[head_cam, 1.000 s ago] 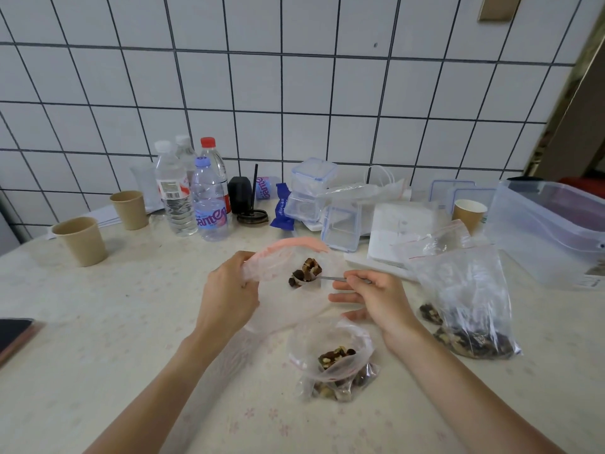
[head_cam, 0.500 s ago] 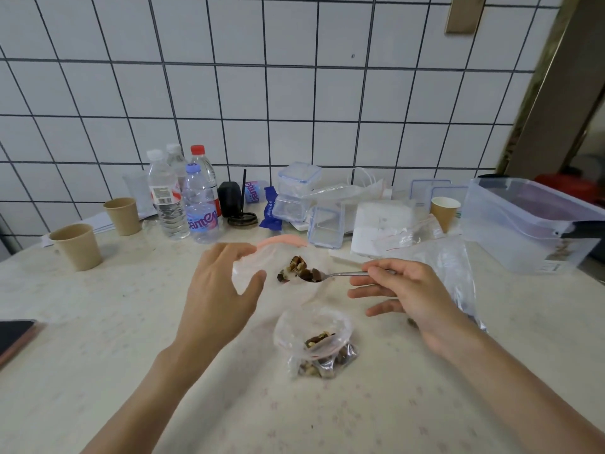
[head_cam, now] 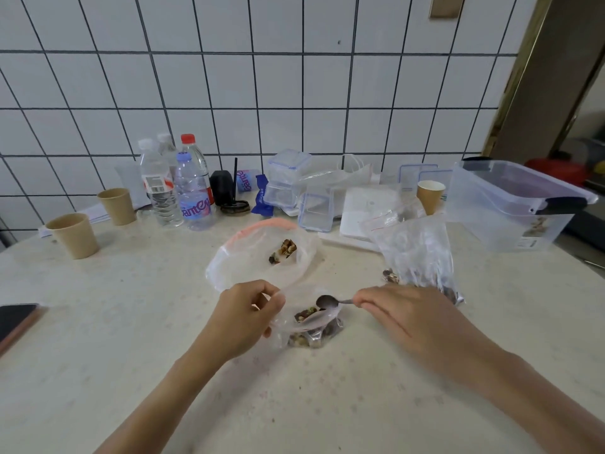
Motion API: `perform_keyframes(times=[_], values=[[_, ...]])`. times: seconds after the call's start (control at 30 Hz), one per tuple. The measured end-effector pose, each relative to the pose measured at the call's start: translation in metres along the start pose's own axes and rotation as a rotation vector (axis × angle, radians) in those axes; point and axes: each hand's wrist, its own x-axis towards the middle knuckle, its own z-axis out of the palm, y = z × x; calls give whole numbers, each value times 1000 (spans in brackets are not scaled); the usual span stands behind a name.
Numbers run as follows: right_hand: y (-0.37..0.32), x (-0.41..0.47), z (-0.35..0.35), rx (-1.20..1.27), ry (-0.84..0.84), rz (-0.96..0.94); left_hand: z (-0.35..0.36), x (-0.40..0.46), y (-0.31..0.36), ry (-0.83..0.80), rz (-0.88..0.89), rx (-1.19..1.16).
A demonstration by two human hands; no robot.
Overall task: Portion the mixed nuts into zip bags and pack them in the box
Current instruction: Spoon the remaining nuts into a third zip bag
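Nuts point(head_cam: 284, 251) lie in a small heap inside an open zip bag point(head_cam: 258, 253) with a pink seal strip, resting on the table point(head_cam: 137, 322). All positions below are given relative to this bag. Directly nearer the camera sits a second, smaller bag of nuts point(head_cam: 312, 329), its mouth open upward. The left hand point(head_cam: 244, 317) pinches the left edge of that smaller bag between thumb and curled fingers. The right hand point(head_cam: 414, 317), fingers curled, has its grip closed on the handle of a metal spoon point(head_cam: 327, 302); the spoon bowl hangs over the mouth of the smaller bag and appears to carry nothing. To the right stands a large clear bag point(head_cam: 414, 253) holding the bulk nuts, a few visible at its base. Farther right is a clear plastic storage box point(head_cam: 510, 204). Behind and to the left stand water bottles point(head_cam: 193, 191) and two paper cups point(head_cam: 75, 234). Directly behind are stacked small clear containers point(head_cam: 286, 178). A dark phone point(head_cam: 14, 321) lies at the far left table edge.
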Motion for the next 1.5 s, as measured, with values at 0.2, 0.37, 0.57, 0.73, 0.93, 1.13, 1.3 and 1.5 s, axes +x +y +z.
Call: perform_keyframes(times=[0.2,0.37,0.57,0.73,0.93,1.13,1.3,1.5], values=[[-4,-8,-7,-196,35,-287,-10,2,2,-34,7,36],[-3,4,-7,346,82,160,-12,11,0,-20,20,116],[11,39,16,841,202,440,-25,33,7,91,89,188],[19,83,47,964,242,607,-38,66,20,293,274,228],[20,126,91,902,214,671,-35,119,22,286,268,668],[21,146,114,645,215,664,-16,162,22,3,194,782],[25,141,111,436,215,612,-12,177,16,-1,163,858],[24,147,86,184,127,467,-19,172,16,7,74,821]])
